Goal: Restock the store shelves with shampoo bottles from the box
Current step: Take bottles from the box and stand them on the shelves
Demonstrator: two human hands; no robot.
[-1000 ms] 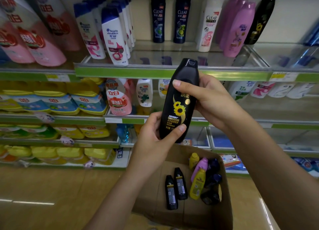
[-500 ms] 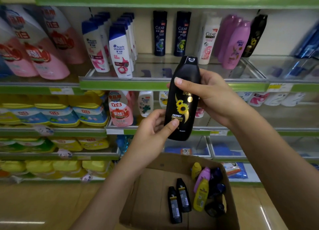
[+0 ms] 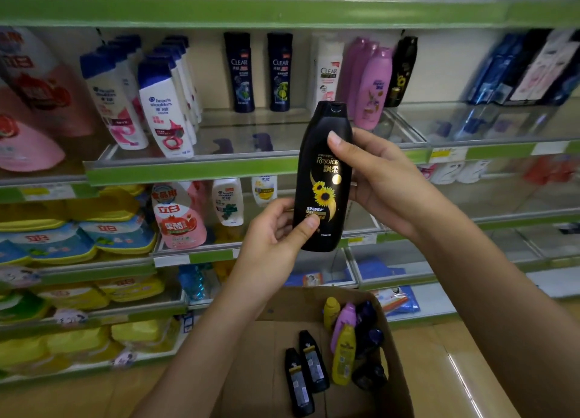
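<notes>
Black Rejoice sunflower shampoo bottle (image 3: 323, 179) held upright before the shelves, above the cardboard box (image 3: 389, 370): left hand (image 3: 276, 232) pinching its base, right hand (image 3: 376, 179) wrapped around its upper body. Best kept label-forward, lifted toward the matching black bottle (image 3: 403, 72) beside the purple ones.

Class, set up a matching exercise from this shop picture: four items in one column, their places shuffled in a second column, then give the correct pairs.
Items
1. Black sunflower-label shampoo bottle
2. Two small black bottles with grey labels
3. Two dark blue CLEAR bottles
4. Pink plastic bottle

Places
A. Lying flat in the brown cardboard box
B. Held by the left hand and right hand
C. Shelf, beside a black sunflower bottle
D. Shelf, left of a white CLEAR bottle

Pairs: 1-B, 2-A, 3-D, 4-C
</notes>
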